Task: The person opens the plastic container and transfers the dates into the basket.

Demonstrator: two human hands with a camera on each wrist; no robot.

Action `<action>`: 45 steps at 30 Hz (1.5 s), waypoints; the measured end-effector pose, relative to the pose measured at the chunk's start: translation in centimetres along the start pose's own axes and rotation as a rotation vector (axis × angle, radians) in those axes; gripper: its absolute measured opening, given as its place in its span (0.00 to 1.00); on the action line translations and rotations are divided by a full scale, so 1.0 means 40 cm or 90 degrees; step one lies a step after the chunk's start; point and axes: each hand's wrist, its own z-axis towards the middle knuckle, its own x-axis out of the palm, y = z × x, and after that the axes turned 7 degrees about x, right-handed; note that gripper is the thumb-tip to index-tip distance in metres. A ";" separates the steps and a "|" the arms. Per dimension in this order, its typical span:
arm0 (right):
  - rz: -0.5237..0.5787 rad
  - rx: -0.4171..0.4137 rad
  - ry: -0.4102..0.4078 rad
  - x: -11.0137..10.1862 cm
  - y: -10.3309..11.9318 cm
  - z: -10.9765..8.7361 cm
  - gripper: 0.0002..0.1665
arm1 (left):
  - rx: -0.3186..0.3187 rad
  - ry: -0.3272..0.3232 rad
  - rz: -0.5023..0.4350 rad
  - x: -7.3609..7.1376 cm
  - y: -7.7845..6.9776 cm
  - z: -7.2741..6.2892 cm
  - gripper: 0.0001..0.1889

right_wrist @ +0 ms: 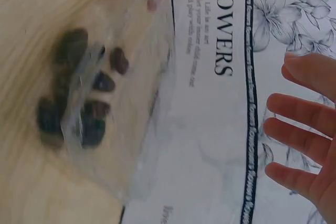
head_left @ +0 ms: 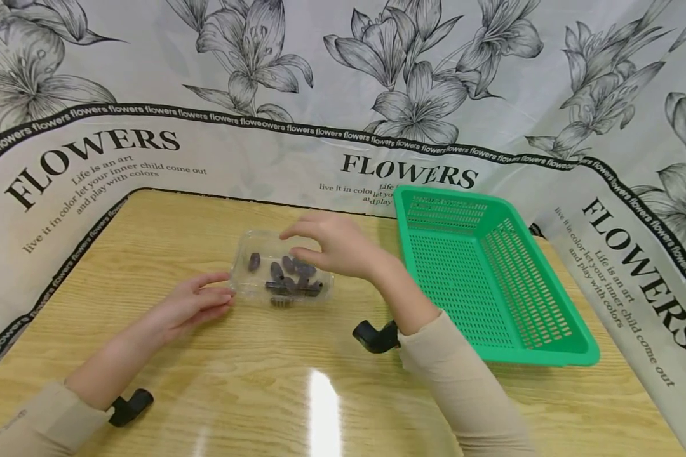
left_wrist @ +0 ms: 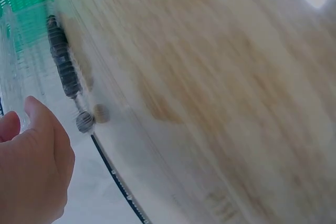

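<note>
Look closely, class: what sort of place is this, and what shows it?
Probably a small indoor tabletop workspace: a wood-look table bounded by a flower-printed sheet, with a green basket and a clear container on it. What lies beyond the sheet is hidden.

Plastic tub (head_left: 250,287) nearer in wrist views

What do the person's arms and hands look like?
The left hand and right hand wear no gloves. The left sleeve and right sleeve are beige, ending on the forearms. A black, bent piece shows by each cuff. The left sleeve seems faintly marked, too blurred to read.
</note>
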 end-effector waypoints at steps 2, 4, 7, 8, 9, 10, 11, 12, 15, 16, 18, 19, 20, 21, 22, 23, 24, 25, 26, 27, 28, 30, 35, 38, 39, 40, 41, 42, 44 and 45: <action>-0.012 -0.007 0.003 0.025 0.011 0.015 0.16 | -0.002 0.001 -0.018 0.004 0.000 0.001 0.36; -0.025 -0.023 0.003 0.053 0.020 0.029 0.15 | -0.008 -0.001 -0.033 0.009 -0.001 0.003 0.36; -0.045 -0.046 -0.002 0.100 0.032 0.046 0.13 | -0.011 -0.001 -0.043 0.013 -0.002 0.006 0.36; -0.045 -0.050 -0.004 0.116 0.037 0.049 0.13 | -0.013 -0.003 -0.043 0.014 -0.002 0.006 0.36; -0.048 -0.055 -0.010 0.131 0.041 0.052 0.12 | -0.015 -0.007 -0.042 0.015 -0.002 0.006 0.36; -0.051 -0.062 -0.019 0.147 0.044 0.055 0.12 | -0.015 -0.008 -0.041 0.015 -0.001 0.006 0.36; -0.051 -0.069 -0.031 0.161 0.047 0.056 0.12 | -0.013 -0.009 -0.040 0.015 0.000 0.006 0.36; -0.056 -0.079 -0.048 0.176 0.050 0.057 0.11 | -0.011 -0.009 -0.037 0.015 0.000 0.006 0.35; -0.069 -0.112 -0.102 0.216 0.056 0.063 0.10 | -0.010 -0.009 -0.033 0.013 0.003 0.005 0.35; -0.071 -0.118 -0.117 0.228 0.057 0.065 0.09 | -0.009 -0.008 -0.030 0.013 0.003 0.005 0.35; -0.078 -0.125 -0.137 0.247 0.060 0.070 0.09 | -0.008 -0.004 -0.025 0.012 0.002 0.004 0.35; -0.082 -0.127 -0.147 0.256 0.061 0.072 0.08 | -0.008 -0.003 -0.027 0.012 0.002 0.004 0.36; -0.088 -0.127 -0.155 0.264 0.062 0.074 0.08 | -0.009 -0.004 -0.029 0.013 0.002 0.004 0.36; -0.094 -0.126 -0.161 0.270 0.063 0.075 0.07 | -0.010 -0.005 -0.029 0.014 0.002 0.003 0.36; -0.100 -0.124 -0.167 0.275 0.064 0.076 0.07 | -0.011 -0.007 -0.032 0.015 0.002 0.004 0.37; -0.110 -0.125 -0.173 0.280 0.065 0.077 0.07 | -0.012 -0.009 -0.035 0.016 0.002 0.004 0.37; -0.120 -0.126 -0.179 0.285 0.065 0.079 0.06 | -0.013 -0.012 -0.040 0.017 0.002 0.004 0.37; -0.126 -0.127 -0.182 0.290 0.066 0.080 0.06 | -0.012 -0.015 -0.043 0.019 0.003 0.005 0.37; -0.127 -0.124 -0.180 0.292 0.067 0.080 0.06 | -0.012 -0.017 -0.046 0.020 0.004 0.006 0.37; -0.132 -0.122 -0.178 0.295 0.068 0.081 0.06 | -0.012 -0.017 -0.049 0.020 0.004 0.007 0.37; -0.133 -0.119 -0.175 0.297 0.070 0.081 0.06 | -0.011 -0.017 -0.052 0.021 0.005 0.008 0.37; -0.137 -0.114 -0.165 0.301 0.072 0.083 0.06 | -0.007 -0.015 -0.054 0.020 0.007 0.009 0.37; -0.155 -0.094 -0.147 0.310 0.077 0.085 0.06 | -0.007 -0.017 -0.055 0.019 0.009 0.009 0.35; -0.161 -0.083 -0.146 0.314 0.079 0.084 0.06 | -0.009 -0.022 -0.058 0.019 0.010 0.009 0.34; -0.163 -0.079 -0.148 0.315 0.079 0.084 0.06 | -0.010 -0.024 -0.058 0.019 0.010 0.009 0.34; -0.165 -0.077 -0.151 0.316 0.080 0.084 0.07 | -0.011 -0.027 -0.059 0.019 0.011 0.009 0.33; -0.169 -0.075 -0.152 0.317 0.081 0.084 0.07 | -0.012 -0.030 -0.059 0.019 0.011 0.009 0.32; -0.173 -0.073 -0.154 0.317 0.083 0.084 0.07 | -0.013 -0.033 -0.057 0.019 0.011 0.010 0.31; -0.189 -0.074 -0.157 0.318 0.086 0.085 0.08 | -0.015 -0.040 -0.049 0.019 0.011 0.011 0.30; -0.200 -0.078 -0.160 0.319 0.087 0.085 0.08 | -0.016 -0.042 -0.042 0.020 0.011 0.012 0.29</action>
